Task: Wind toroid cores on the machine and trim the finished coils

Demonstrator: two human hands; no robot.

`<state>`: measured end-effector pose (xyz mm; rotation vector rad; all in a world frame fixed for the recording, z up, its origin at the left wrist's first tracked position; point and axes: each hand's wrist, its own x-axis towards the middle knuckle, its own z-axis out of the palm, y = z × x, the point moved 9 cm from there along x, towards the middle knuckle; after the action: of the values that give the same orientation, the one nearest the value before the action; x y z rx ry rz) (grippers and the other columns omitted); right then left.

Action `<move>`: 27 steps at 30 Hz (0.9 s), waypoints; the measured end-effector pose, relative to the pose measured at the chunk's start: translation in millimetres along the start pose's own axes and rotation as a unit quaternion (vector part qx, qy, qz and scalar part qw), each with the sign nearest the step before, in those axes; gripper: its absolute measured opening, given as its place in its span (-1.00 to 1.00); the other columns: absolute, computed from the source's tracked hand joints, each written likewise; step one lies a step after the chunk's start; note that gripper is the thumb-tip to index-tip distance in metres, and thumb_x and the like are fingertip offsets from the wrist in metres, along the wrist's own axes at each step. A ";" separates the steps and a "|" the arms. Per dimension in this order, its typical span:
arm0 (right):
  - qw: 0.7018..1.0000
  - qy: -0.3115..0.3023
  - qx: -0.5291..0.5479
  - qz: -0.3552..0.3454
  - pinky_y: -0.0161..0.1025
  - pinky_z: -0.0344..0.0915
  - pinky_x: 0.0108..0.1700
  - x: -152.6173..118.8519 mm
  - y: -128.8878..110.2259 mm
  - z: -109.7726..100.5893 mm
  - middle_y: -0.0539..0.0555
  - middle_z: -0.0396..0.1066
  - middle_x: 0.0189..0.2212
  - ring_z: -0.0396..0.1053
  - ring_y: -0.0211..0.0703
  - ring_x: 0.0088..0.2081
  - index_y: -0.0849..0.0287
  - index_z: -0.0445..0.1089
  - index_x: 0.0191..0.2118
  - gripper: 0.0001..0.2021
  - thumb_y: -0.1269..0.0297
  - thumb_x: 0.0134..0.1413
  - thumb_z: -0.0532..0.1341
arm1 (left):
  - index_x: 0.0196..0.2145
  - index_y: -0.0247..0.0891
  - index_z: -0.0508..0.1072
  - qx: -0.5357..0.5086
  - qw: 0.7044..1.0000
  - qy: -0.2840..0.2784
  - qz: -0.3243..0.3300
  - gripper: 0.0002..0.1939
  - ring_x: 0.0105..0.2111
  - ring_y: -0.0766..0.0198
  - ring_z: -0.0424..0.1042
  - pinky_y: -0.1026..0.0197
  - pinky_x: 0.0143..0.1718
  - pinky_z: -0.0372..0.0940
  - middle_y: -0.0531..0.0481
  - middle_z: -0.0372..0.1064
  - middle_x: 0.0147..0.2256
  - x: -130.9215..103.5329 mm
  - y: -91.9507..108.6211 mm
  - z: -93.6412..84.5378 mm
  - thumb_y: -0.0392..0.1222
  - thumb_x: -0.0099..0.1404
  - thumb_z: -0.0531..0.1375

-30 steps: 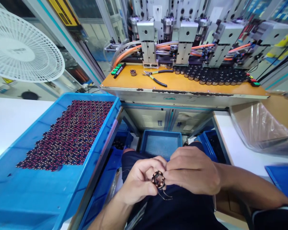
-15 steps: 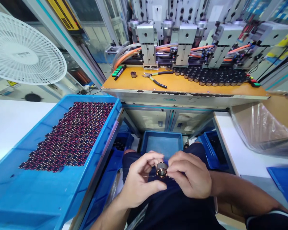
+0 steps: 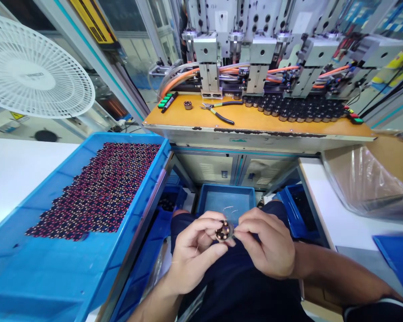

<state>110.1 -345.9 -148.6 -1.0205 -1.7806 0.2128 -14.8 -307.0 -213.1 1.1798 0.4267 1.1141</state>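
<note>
My left hand (image 3: 193, 252) holds a small ring-shaped motor stator (image 3: 224, 231) between thumb and fingers, above my lap. The stator's open face, with copper windings around a dark core, is turned up toward me. Thin wire leads (image 3: 230, 209) stick out beyond its far side, and fine strands show against my left palm. At the stator's right edge, my right hand (image 3: 267, 241) pinches thumb and forefinger together on what looks like a thin wire lead, mostly covered by the fingertips.
A blue tray (image 3: 100, 273) on the left bears many stators in rows. On the orange bench (image 3: 272, 123) lie pliers (image 3: 221, 112), a marker (image 3: 169, 103), a single stator (image 3: 187, 105) and massed dark parts (image 3: 295, 107), below machine fixtures. A blue bin (image 3: 227, 197) stands beyond my knees.
The stator has been tilted so that its open face points more upward, and it sits slightly higher. Wire leads now show beyond its far side. My right fingers remain at its right edge.
</note>
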 end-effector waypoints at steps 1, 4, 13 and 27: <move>1.000 -0.002 0.002 0.002 -0.38 0.35 -0.33 0.4 0.3 0.0 0.03 0.44 -0.44 0.41 -0.31 -0.41 0.21 0.39 -0.30 -0.88 0.47 0.26 0.15 | -0.10 -0.12 0.53 -0.015 1.000 -0.011 0.010 -0.68 -0.35 0.31 0.54 0.23 -0.31 0.48 -0.07 0.41 -0.09 0.6 1.7 0.9 -0.37 0.19 0.34; 1.000 -0.008 0.007 -0.005 -0.39 0.34 -0.36 2.0 -0.6 -1.2 0.04 0.44 -0.45 0.41 -0.31 -0.42 0.22 0.38 -0.31 -0.88 0.45 0.28 0.15 | -0.24 -0.21 0.53 -0.037 0.998 -0.027 0.038 -0.80 -0.25 0.25 0.54 0.19 -0.19 0.47 -0.09 0.42 -0.10 1.0 6.6 1.0 -0.28 0.15 0.39; 0.990 0.011 0.036 -0.137 -0.29 0.38 -0.39 -7.9 -18.7 -4.3 0.09 0.41 -0.45 0.40 -0.23 -0.41 0.27 0.39 -0.31 -0.86 0.46 0.29 0.13 | -0.07 -0.26 0.46 -0.104 0.987 -0.068 -0.103 -0.51 -0.16 0.15 0.49 0.18 -0.11 0.37 -0.12 0.48 -0.20 -0.6 -18.2 8.1 0.13 0.17 0.33; 0.999 0.005 -0.010 -0.053 -0.38 0.38 -0.34 -2.6 -2.4 -2.0 0.03 0.43 -0.43 0.39 -0.31 -0.41 0.22 0.38 -0.29 -0.89 0.47 0.28 0.15 | -0.08 -0.09 0.41 -0.093 0.990 -0.050 -0.092 -0.75 -0.42 0.46 0.51 0.41 -0.37 0.35 0.11 0.48 -0.34 0.2 -16.5 12.5 -0.37 0.35 0.21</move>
<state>110.7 -349.8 -148.0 -0.9368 -1.8244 0.1242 2.5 -312.7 -222.9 1.0067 0.3386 0.9106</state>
